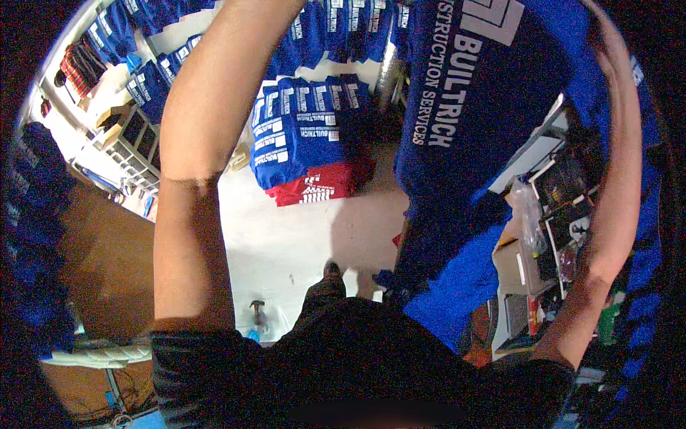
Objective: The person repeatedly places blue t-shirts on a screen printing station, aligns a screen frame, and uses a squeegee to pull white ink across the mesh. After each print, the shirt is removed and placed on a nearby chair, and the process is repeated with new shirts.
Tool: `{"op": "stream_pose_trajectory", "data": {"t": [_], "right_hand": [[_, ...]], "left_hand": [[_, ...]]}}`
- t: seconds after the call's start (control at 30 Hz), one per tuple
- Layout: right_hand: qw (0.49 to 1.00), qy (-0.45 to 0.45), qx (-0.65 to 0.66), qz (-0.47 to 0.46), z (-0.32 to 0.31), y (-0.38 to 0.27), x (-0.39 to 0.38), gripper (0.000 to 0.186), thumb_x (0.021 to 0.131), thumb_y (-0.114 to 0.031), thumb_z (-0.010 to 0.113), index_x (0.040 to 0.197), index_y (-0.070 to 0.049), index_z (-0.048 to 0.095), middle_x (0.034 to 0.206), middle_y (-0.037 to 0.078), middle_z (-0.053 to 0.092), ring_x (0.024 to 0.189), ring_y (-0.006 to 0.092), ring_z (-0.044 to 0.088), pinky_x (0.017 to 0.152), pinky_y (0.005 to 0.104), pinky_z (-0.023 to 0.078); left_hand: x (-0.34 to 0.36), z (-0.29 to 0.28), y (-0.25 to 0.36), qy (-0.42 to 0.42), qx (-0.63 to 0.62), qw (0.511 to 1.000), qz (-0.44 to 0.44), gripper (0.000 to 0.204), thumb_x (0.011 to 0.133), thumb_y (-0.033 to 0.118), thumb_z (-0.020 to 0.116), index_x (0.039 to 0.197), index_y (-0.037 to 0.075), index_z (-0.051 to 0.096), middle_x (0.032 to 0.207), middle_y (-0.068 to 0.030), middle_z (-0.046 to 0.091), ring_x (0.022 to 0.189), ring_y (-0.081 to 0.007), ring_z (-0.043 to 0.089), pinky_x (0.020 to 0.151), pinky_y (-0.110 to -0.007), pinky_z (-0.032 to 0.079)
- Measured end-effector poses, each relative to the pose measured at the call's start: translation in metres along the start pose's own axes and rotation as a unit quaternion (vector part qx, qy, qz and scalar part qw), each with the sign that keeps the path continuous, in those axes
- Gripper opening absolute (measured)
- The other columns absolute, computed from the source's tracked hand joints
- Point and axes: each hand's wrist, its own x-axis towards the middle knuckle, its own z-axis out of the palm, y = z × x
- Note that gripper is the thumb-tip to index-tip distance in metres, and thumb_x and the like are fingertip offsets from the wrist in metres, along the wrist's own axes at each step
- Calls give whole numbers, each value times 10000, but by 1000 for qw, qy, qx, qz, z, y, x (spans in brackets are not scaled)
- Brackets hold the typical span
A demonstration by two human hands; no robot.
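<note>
My left forearm (207,136) reaches up and forward out of the top of the head view, so its hand is hidden beyond the edge. My right forearm (618,179) stretches up along the right rim, and that hand is also outside the picture. Between the arms, closer to the right one, a large blue shirt (436,186) with white print hangs close in front of me. Its lower part drops into shadow near my right side. Whether either hand touches the shirt cannot be seen.
Ahead on the pale floor (264,229) stands a stack of folded blue shirts (286,157) above red shirts (314,189). More blue shirts (350,36) line the back. A white rack (132,154) is at left, a hammer (256,307) low, and a cardboard box (509,268) amid clutter at right.
</note>
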Motion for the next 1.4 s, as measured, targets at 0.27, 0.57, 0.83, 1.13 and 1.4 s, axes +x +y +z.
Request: {"op": "stream_pose_trajectory", "data": {"t": [0.27,0.57,0.83,1.13,1.4], "right_hand": [[993,15,-9,116,-11,201,67,485,949,-222,745,1353,5,602,1270,115,689,1119,210,667,1028,344,506],[970,94,-42,222,-43,422,96,468,952,-106,731,1390,-13,596,1299,79,682,1158,190,642,1082,357,459],[958,131,-105,231,-94,572,133,474,937,-139,762,1367,-12,608,1291,52,677,1142,164,629,1069,337,453],[958,166,-56,225,-159,781,197,396,958,-101,727,1336,-34,627,1197,51,710,1046,156,667,976,324,516],[958,177,-1,226,-208,948,273,415,936,-90,752,1331,-39,635,1205,46,709,1043,159,672,972,325,522]], "left_hand": [[62,-59,-195,50,7,998,47,179,1045,222,608,918,95,610,737,31,554,598,-79,537,503,-237,478],[130,-67,-424,141,55,986,72,163,982,87,712,1111,36,626,948,-60,706,837,-119,664,720,-296,550],[204,-54,-550,105,32,994,26,271,988,5,652,1239,72,574,913,-89,745,755,-160,699,685,-333,541],[322,-50,-737,101,56,991,74,200,1051,144,601,1131,72,770,861,-88,746,750,-97,666,667,-298,543],[439,-80,-866,16,18,999,-40,256,1035,-23,572,1243,-1,720,1175,-88,747,1058,-129,656,941,-297,539]]}}
